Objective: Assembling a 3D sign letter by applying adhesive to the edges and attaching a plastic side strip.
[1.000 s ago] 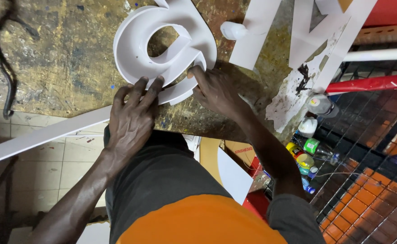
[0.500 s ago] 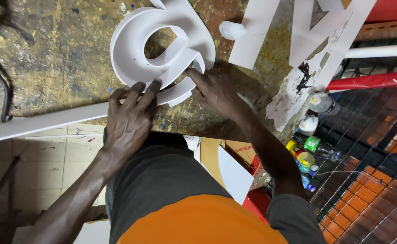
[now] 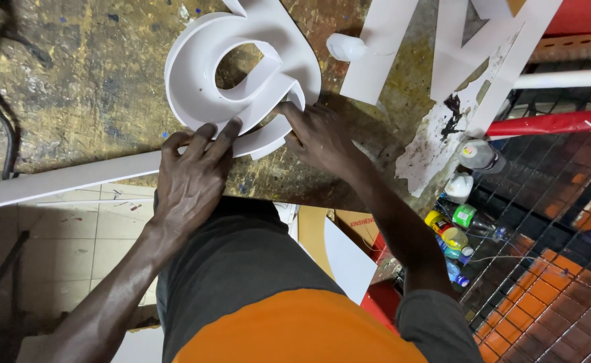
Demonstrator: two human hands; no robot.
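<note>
White letter (image 3: 241, 74), upper centre, looks light and stiff, perhaps brittle; we press left hand (image 3: 191, 178) and right hand (image 3: 322, 138) flat on its lower rim, best held there.

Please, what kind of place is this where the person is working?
Probably a sign-making workshop. Both hands press on a curved white letter form lying on a stained, paint-marked workbench. Flat white cut-out pieces lie beside it, and small bottles are gathered below the bench edge.

white curved letter shape (image 3: 241, 74) | hollow, open side up | flat on workbench | long white strip (image 3: 73, 178) against its lower edge
</note>
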